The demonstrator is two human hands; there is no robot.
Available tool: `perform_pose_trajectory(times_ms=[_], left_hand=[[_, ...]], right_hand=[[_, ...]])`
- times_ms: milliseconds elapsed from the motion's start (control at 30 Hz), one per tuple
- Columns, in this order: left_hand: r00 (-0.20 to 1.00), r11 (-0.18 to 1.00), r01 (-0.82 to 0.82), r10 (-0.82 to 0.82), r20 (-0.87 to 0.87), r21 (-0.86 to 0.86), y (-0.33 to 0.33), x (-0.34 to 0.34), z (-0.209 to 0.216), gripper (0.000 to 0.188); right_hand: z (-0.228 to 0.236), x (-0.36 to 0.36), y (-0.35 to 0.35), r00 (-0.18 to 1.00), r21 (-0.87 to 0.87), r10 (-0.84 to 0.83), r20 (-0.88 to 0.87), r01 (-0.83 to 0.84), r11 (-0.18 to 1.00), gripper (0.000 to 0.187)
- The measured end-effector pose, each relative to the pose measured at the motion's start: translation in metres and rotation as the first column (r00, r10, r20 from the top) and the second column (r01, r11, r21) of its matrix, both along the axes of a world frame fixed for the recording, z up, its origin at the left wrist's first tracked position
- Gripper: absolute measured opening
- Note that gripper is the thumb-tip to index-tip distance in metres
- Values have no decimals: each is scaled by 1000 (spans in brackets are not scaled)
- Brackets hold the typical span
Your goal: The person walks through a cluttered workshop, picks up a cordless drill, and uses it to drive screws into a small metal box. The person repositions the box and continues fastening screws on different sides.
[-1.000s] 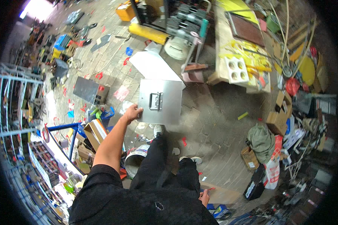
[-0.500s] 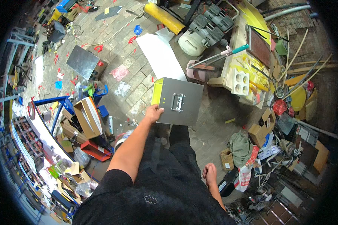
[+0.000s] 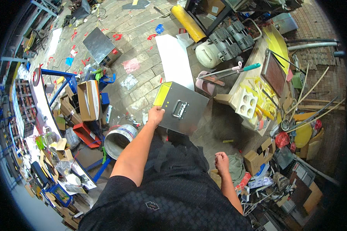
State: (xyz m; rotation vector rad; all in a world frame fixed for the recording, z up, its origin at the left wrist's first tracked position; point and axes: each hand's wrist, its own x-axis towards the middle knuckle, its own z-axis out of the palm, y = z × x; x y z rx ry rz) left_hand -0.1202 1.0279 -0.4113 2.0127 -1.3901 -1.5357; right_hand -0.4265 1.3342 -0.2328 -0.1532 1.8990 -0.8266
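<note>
Left hand (image 3: 155, 115) pinches the near-left edge of one gray metal box (image 3: 192, 103), thumb on the face; its other fingers are partly hidden. Right hand (image 3: 221, 163): fingers curled in loosely, nothing visible in it, well right of the bucket (image 3: 128, 131).

Bucket = reference. Gray box is to its right and slightly beyond: 1 folding handle (image 3: 179, 109) on the face, yellow side. Can't tell if it touches the floor. Second metal box (image 3: 97, 43): well beyond the bucket. White sheet (image 3: 174, 61): 1, beyond and right.

Containers: 1 bucket, mouth visible, contents unclear. 1 cardboard box (image 3: 81, 106) to its left and beyond, white sheets inside. 1 red tray (image 3: 81, 133) just left, contents unclear. 1 white block (image 3: 247, 103) far right of the bucket, 4 round hollows. 1 compressor (image 3: 207, 54), beyond and right.
</note>
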Motion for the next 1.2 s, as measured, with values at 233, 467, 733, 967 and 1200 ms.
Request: perform_pose_trajectory(times_ms=[233, 467, 733, 967, 1200], left_hand=[[995, 995, -95, 95, 9, 9, -3, -19, 7, 51], [995, 988, -93, 96, -14, 120, -12, -19, 9, 52], [995, 969, -20, -5, 99, 246, -26, -38, 34, 47], [973, 995, -20, 42, 226, -101, 4, -28, 113, 47], [694, 976, -66, 195, -693, 208, 75, 12, 156, 33]], right_hand=[[-13, -18, 25, 995, 77, 90, -44, -86, 993, 14], [-17, -6, 45, 941, 239, 309, -135, -272, 932, 20], [6, -12, 22, 906, 201, 393, -159, -360, 911, 17], [9, -12, -45, 745, 162, 630, -218, -609, 776, 14], [25, 78, -168, 489, -35, 836, -250, -867, 496, 26]])
